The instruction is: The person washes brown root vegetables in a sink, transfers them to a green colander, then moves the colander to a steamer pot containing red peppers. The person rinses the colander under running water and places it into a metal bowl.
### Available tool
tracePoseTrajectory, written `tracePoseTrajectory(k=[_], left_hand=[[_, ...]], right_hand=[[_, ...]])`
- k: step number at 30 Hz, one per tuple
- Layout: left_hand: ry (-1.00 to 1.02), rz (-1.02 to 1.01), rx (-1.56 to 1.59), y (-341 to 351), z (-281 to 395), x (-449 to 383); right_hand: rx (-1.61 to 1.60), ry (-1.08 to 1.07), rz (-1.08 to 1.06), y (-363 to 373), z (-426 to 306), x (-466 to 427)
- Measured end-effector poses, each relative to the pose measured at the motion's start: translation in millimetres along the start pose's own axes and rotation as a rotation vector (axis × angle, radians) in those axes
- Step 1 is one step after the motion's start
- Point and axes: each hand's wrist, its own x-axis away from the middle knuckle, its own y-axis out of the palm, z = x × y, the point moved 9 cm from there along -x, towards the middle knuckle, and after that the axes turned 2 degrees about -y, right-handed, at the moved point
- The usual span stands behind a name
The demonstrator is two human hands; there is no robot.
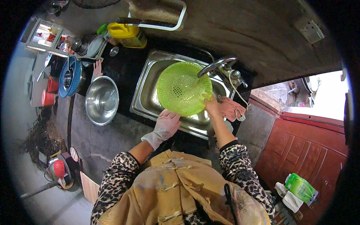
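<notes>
A green plastic colander [180,88] is held tilted over the stainless steel sink [140,101], under the curved metal faucet [216,66]. Water appears to run from the spout into it. My left hand [167,123], in a thin translucent glove, grips the colander's near rim. My right hand [211,107], without a glove, holds the rim at the right. Beside my right wrist a pink cloth or glove [232,109] lies over the sink's right edge. The colander seems to have nothing but water in it, though this is not certain.
Left of the sink stands a stainless steel bowl [102,100], with a pink rubber glove [97,69] behind it. Farther left are a blue basket [73,76] and red plastic containers [48,98]. A yellow jug [126,35] stands at the back wall. A red door [303,143] is at the right.
</notes>
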Motion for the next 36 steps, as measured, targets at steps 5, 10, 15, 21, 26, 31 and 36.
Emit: tracePoseTrajectory(k=[5,10,15,21,26,31,36], left_hand=[[-0.314,0.254,0.200,-13,-52,21],[-1.003,0.057,1.167,51,-118,43],[-1.033,0.023,1.269,22,-130,44],[-0.497,0.375,0.064,-131,-153,30],[-1.119,0.947,0.783,-174,-268,176],[-1.502,0.886,0.869,-150,-322,321],[-1.457,0.920,1.093,-111,-342,371]], right_hand=[[-0.140,0.010,0.016,3,-25,-7],[-0.087,-0.014,-0.066,28,-61,2],[0.017,0.254,-0.374,56,-41,30],[0.302,0.226,-0.258,1,6,19],[0.670,-0.147,-0.090,-33,-17,10],[1.166,-0.809,0.675,-94,-165,41],[1.506,-0.611,0.565,-133,-208,-17]])
